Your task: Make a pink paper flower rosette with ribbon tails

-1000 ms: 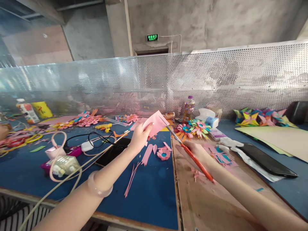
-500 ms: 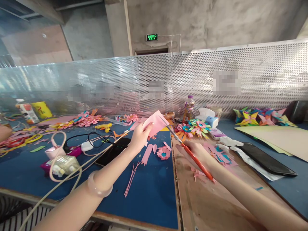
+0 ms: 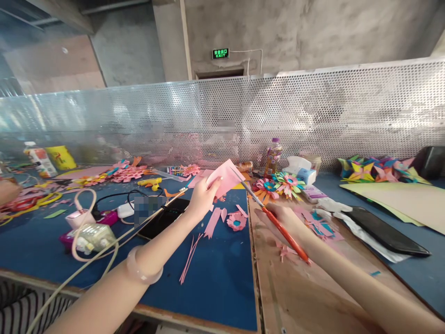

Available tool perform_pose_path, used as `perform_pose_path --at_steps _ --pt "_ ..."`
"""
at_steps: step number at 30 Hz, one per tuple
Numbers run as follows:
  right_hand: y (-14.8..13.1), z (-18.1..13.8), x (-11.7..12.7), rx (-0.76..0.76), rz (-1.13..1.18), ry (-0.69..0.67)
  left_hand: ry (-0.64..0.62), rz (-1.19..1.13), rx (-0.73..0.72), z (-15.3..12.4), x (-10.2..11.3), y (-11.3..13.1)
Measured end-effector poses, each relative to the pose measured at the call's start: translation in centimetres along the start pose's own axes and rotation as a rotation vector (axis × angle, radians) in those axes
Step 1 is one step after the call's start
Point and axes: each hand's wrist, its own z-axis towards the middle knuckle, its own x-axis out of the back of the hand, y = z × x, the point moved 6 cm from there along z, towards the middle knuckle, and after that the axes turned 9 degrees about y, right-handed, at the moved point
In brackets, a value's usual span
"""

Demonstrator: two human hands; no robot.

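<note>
My left hand pinches a pink sheet of paper by its lower left side, holding it up above the table. In my right hand is a pair of scissors with orange handles. The scissor blades reach the right edge of the pink paper; whether they are cutting into it I cannot tell. Below the hands lie pink paper strips, a pink paper flower with a blue centre and thin pink strips.
Cables and plugs lie at left, beside a dark phone. A black phone rests on tissue at right. Finished paper flowers, a drink bottle and paper stars stand along the perforated metal screen.
Both hands, the pink paper and the scissors look almost the same as before. Another person's hand at the far left edge has shifted slightly.
</note>
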Motion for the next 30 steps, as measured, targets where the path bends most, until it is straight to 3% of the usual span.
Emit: perform_pose_path --at_steps 30 --pt "-0.11 0.01 0.11 -0.016 -0.014 -0.001 -0.022 0.092 -0.075 0.02 -0.02 0.22"
